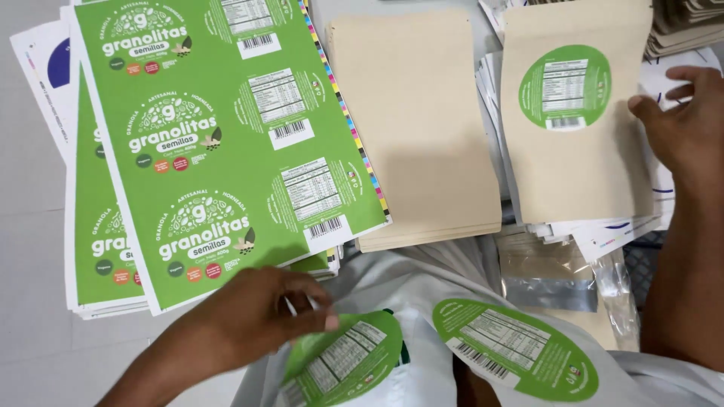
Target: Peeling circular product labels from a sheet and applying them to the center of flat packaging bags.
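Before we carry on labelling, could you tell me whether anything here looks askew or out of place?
One oval green label lies loose on the person's lap, off the table. The label sheets are fanned unevenly. The pouch stack looks tidy.

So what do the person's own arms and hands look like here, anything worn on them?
Both are bare: the left hand and right hand wear no gloves, and no rings, watch or bracelet show. Both forearms are uncovered, with no sleeve reaching the wrist. The only clothing in view is a pale grey-white garment over the body below.

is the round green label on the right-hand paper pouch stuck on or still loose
Stuck on: the round green label lies flat on the kraft pouch, no edge lifted.
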